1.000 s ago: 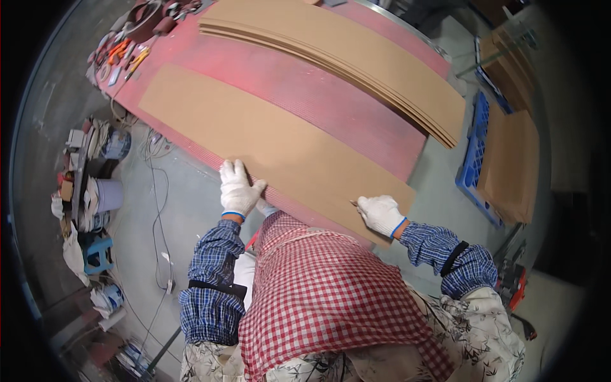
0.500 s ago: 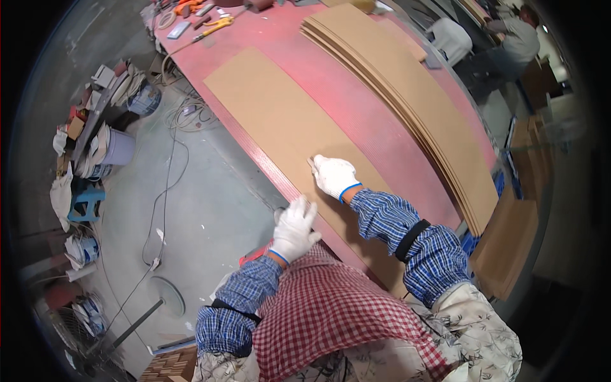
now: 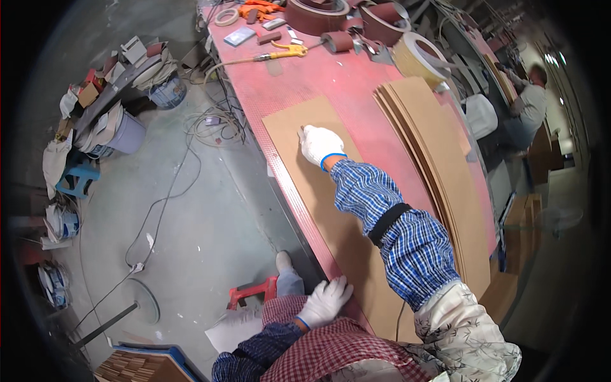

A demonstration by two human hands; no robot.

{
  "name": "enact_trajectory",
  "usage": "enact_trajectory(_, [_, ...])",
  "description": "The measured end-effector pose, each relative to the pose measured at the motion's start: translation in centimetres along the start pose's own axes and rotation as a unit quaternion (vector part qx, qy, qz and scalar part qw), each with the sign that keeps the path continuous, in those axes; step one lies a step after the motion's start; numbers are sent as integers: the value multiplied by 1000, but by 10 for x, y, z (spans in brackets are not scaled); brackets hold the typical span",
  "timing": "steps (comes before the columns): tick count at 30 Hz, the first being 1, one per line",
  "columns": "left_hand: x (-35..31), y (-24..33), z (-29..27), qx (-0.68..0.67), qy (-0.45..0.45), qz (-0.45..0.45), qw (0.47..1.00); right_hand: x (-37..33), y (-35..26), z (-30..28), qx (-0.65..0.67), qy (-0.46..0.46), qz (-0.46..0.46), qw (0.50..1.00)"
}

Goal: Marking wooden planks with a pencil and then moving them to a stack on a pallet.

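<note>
A long light-brown board (image 3: pixel 337 229) lies lengthwise along the near-left edge of the red table (image 3: pixel 254 108). On its far part rests my right hand (image 3: pixel 321 146), in a white knit glove. Its fingers are curled closed, and whatever they may hold is too small to make out. My left hand (image 3: pixel 326 300), gloved too, lies at the table's edge beside my checked apron. Its fingers are stretched out toward the board, with nothing seen in them. To the right of the board stands a stack of similar brown boards (image 3: pixel 445 184).
A yellow air gun (image 3: pixel 289 51) with a hose, a tape ring (image 3: pixel 226 17) and brown abrasive rolls (image 3: pixel 318 14) lie at the table's far end. A red stool (image 3: pixel 251 293) and cables (image 3: pixel 168 197) are on the floor at left. Another person (image 3: pixel 528 105) is at far right.
My right hand has slid farther up the board toward its far end. My left hand has stayed by the table edge but sits lower in view, as the view has shifted.
</note>
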State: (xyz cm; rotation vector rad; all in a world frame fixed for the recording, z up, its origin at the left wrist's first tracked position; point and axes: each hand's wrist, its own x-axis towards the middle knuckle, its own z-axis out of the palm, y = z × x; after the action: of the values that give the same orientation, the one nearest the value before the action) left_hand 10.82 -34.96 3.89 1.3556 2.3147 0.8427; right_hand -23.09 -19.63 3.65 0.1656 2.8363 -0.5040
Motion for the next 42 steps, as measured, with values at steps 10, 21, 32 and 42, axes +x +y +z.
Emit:
enact_trajectory(10, [-20, 16, 10, 2, 35, 20, 999, 72, -23, -25, -23, -13, -49, 998])
enact_trajectory(21, [-13, 31, -31, 39, 4, -55, 998, -100, 21, -15, -9, -16, -46, 999])
enact_trajectory(32, [-11, 49, -48, 63, -113, -174, 976, -430, 101, 14, 2, -56, 21, 998])
enact_trajectory(42, [16, 15, -39, 160, -56, -213, 962, -671, 154, 26, 24, -121, 146, 982])
